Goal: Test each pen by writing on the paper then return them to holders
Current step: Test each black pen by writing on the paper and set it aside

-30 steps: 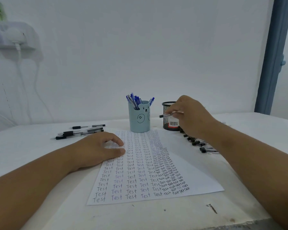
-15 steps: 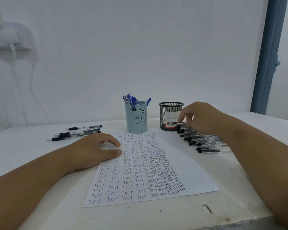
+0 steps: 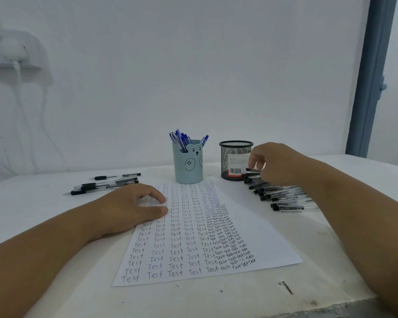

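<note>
In the head view, the right hand is seen lowered over the row of black pens on the counter, beside the mesh holder. A second ago a single black pen was held up by this hand at the holder's rim — now the fingers are curled down onto the far end of the row, and a pen tip appears to be pinched between them, though the grip itself is partly hidden. The mesh holder is seen empty from this angle, so the earlier pen is judged to have been laid back in the row, not dropped in.

The left hand is kept flat on the paper, fingers relaxed and holding nothing; the sheet is pinned in place as before. The paper is filled with rows of "Test". The bear holder is already stocked with blue pens, and a few black pens are left loose at the far left — so the black set is judged still to be sorted.
</note>
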Action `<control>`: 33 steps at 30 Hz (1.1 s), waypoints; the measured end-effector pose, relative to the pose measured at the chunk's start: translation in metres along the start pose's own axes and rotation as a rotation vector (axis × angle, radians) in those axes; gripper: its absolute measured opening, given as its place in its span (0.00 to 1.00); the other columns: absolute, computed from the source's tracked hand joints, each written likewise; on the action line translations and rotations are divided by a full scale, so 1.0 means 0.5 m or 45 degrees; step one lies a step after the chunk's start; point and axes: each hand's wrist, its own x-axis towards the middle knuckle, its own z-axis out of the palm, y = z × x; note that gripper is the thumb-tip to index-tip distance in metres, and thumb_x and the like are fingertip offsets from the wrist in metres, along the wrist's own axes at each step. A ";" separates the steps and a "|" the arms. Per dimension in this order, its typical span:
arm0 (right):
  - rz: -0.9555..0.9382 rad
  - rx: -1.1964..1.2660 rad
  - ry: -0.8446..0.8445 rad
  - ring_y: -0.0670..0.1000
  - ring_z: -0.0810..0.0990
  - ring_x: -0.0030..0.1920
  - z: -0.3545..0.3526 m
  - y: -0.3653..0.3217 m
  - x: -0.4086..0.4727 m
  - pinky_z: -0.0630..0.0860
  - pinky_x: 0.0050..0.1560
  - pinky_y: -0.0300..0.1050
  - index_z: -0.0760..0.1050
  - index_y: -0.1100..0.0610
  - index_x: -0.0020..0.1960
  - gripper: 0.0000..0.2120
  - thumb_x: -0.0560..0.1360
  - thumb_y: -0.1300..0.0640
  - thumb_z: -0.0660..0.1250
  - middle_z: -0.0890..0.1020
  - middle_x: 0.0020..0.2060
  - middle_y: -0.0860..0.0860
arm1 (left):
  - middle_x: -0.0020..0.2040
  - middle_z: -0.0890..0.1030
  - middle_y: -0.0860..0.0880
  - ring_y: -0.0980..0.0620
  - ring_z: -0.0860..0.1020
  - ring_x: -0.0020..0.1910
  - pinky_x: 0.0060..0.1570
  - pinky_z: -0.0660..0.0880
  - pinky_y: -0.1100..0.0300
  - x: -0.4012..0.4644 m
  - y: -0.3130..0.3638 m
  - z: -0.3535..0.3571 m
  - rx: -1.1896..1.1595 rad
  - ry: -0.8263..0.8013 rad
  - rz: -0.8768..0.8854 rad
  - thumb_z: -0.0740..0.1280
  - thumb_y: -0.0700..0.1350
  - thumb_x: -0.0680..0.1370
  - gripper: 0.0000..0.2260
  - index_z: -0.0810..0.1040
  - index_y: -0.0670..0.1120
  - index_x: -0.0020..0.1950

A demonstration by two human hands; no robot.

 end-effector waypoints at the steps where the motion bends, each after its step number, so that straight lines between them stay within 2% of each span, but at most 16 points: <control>1: -0.029 0.004 0.006 0.53 0.78 0.52 0.005 -0.008 -0.001 0.77 0.53 0.49 0.75 0.45 0.42 0.17 0.69 0.68 0.63 0.77 0.48 0.45 | 0.63 0.75 0.65 0.62 0.71 0.66 0.66 0.64 0.58 0.000 0.000 0.000 -0.007 0.000 0.003 0.71 0.69 0.65 0.19 0.81 0.65 0.53; 5: -0.191 0.076 0.053 0.49 0.77 0.47 0.042 -0.052 -0.006 0.73 0.48 0.43 0.73 0.43 0.40 0.15 0.71 0.64 0.63 0.78 0.43 0.42 | 0.63 0.75 0.66 0.61 0.70 0.66 0.65 0.64 0.58 -0.001 0.001 0.000 0.011 -0.002 0.011 0.70 0.69 0.65 0.19 0.81 0.64 0.53; 9: -0.450 0.075 0.013 0.42 0.73 0.44 0.085 -0.100 -0.025 0.71 0.47 0.43 0.75 0.45 0.48 0.08 0.76 0.59 0.67 0.77 0.42 0.42 | 0.62 0.75 0.67 0.63 0.70 0.65 0.65 0.64 0.58 -0.003 0.004 -0.001 0.021 -0.007 0.015 0.70 0.69 0.65 0.19 0.81 0.64 0.53; 11: -0.530 0.057 0.004 0.43 0.74 0.46 0.100 -0.118 -0.037 0.72 0.50 0.44 0.76 0.47 0.52 0.05 0.78 0.55 0.67 0.77 0.45 0.42 | 0.61 0.74 0.66 0.63 0.70 0.62 0.62 0.64 0.59 -0.004 0.008 -0.001 0.014 0.020 0.002 0.72 0.66 0.69 0.15 0.81 0.63 0.53; 15: -0.600 0.060 -0.049 0.44 0.74 0.52 0.115 -0.143 -0.053 0.72 0.55 0.42 0.77 0.47 0.56 0.06 0.80 0.50 0.65 0.77 0.50 0.43 | 0.59 0.76 0.66 0.64 0.73 0.60 0.61 0.68 0.60 0.006 -0.014 -0.010 -0.018 0.249 0.028 0.73 0.58 0.75 0.08 0.82 0.61 0.52; 17: -0.617 0.040 -0.093 0.44 0.73 0.52 0.119 -0.147 -0.052 0.71 0.55 0.41 0.77 0.48 0.58 0.08 0.81 0.49 0.65 0.77 0.52 0.44 | 0.57 0.78 0.64 0.66 0.75 0.56 0.52 0.69 0.67 0.013 -0.035 -0.028 -0.056 0.408 0.043 0.71 0.50 0.78 0.04 0.82 0.58 0.52; 19: -0.613 0.029 -0.136 0.42 0.72 0.50 0.123 -0.146 -0.049 0.70 0.54 0.39 0.77 0.47 0.59 0.09 0.81 0.47 0.64 0.76 0.53 0.43 | 0.58 0.78 0.57 0.57 0.78 0.52 0.47 0.70 0.62 0.023 -0.063 -0.049 -0.002 0.512 -0.044 0.67 0.45 0.80 0.07 0.80 0.57 0.53; 21: -0.605 0.025 -0.170 0.39 0.72 0.48 0.127 -0.144 -0.045 0.69 0.53 0.38 0.77 0.47 0.59 0.09 0.81 0.47 0.64 0.76 0.52 0.42 | 0.65 0.76 0.50 0.49 0.75 0.59 0.55 0.71 0.56 0.036 -0.097 -0.066 0.149 0.480 -0.196 0.65 0.44 0.80 0.12 0.77 0.57 0.61; 23: -0.601 0.019 -0.185 0.37 0.72 0.47 0.130 -0.143 -0.043 0.69 0.53 0.37 0.77 0.46 0.59 0.09 0.81 0.46 0.63 0.76 0.52 0.41 | 0.73 0.70 0.50 0.46 0.70 0.69 0.67 0.68 0.52 0.043 -0.122 -0.075 0.298 0.368 -0.376 0.63 0.46 0.81 0.19 0.72 0.57 0.72; 24: -0.600 0.017 -0.187 0.37 0.72 0.47 0.131 -0.142 -0.042 0.69 0.53 0.37 0.77 0.46 0.59 0.09 0.81 0.46 0.63 0.76 0.52 0.41 | 0.75 0.68 0.50 0.45 0.67 0.71 0.70 0.65 0.50 0.046 -0.128 -0.075 0.353 0.334 -0.431 0.62 0.48 0.81 0.21 0.69 0.57 0.74; 26: -0.600 0.022 -0.188 0.36 0.72 0.48 0.132 -0.140 -0.041 0.68 0.52 0.36 0.77 0.46 0.58 0.09 0.81 0.46 0.64 0.76 0.51 0.40 | 0.75 0.67 0.52 0.45 0.65 0.72 0.70 0.62 0.49 0.050 -0.128 -0.072 0.472 0.337 -0.468 0.59 0.49 0.82 0.21 0.65 0.60 0.75; 29: -0.617 0.032 -0.188 0.36 0.72 0.47 0.132 -0.138 -0.040 0.66 0.49 0.32 0.78 0.46 0.58 0.08 0.81 0.47 0.64 0.76 0.51 0.39 | 0.68 0.70 0.52 0.46 0.66 0.68 0.64 0.61 0.49 0.054 -0.120 -0.067 0.634 0.392 -0.477 0.57 0.52 0.82 0.17 0.68 0.64 0.70; 31: -0.622 0.037 -0.193 0.35 0.71 0.47 0.133 -0.137 -0.039 0.66 0.49 0.32 0.78 0.46 0.57 0.08 0.81 0.47 0.64 0.76 0.50 0.38 | 0.62 0.72 0.52 0.47 0.68 0.64 0.58 0.61 0.50 0.053 -0.119 -0.065 0.645 0.420 -0.478 0.58 0.53 0.82 0.10 0.74 0.67 0.59; 33: -0.617 0.042 -0.191 0.35 0.71 0.47 0.134 -0.136 -0.038 0.66 0.49 0.33 0.78 0.45 0.57 0.08 0.81 0.46 0.64 0.76 0.50 0.37 | 0.57 0.73 0.53 0.47 0.69 0.62 0.55 0.61 0.51 0.050 -0.117 -0.064 0.625 0.444 -0.467 0.60 0.53 0.81 0.07 0.75 0.65 0.50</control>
